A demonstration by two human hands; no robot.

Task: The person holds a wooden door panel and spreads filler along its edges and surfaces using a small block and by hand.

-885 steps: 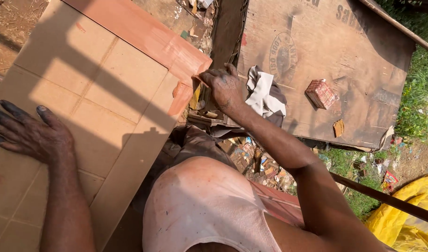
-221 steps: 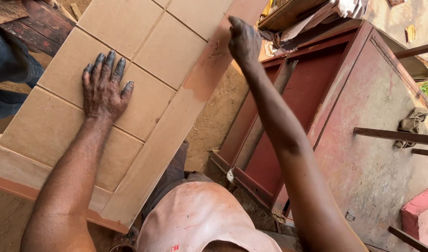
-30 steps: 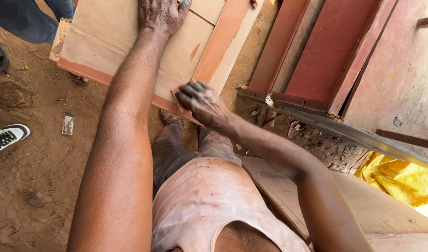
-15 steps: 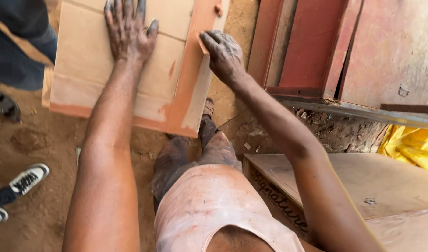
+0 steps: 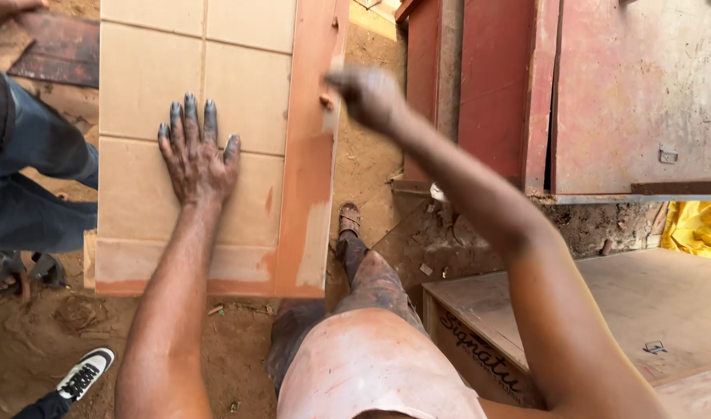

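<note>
While the door [image 5: 192, 147] fills the upper left of the frame, its long axis running up and down the picture and its lower end near the dirt floor [image 5: 53, 341], a reddish coat covers only the strip along its right edge and the bottom rail; the tan panels are bare. To the right stand red metal frames [image 5: 495, 85], and at lower right lies a flat board [image 5: 627, 302], with yellow sheeting [image 5: 693, 229] at the right edge. The left hand [image 5: 194, 151] lies flat on a panel at centre left, its dark-stained fingers spread and pointing up the frame. The right hand [image 5: 367, 93] is at upper centre, blurred, touching or just beside the door's painted right edge, so the edge lies to the left of its fingers; they look curled, but whether they pinch anything I cannot tell. The right hand is the nearer to that edge. At far left are another person's jeans [image 5: 29, 178] and a shoe [image 5: 84, 372].
</note>
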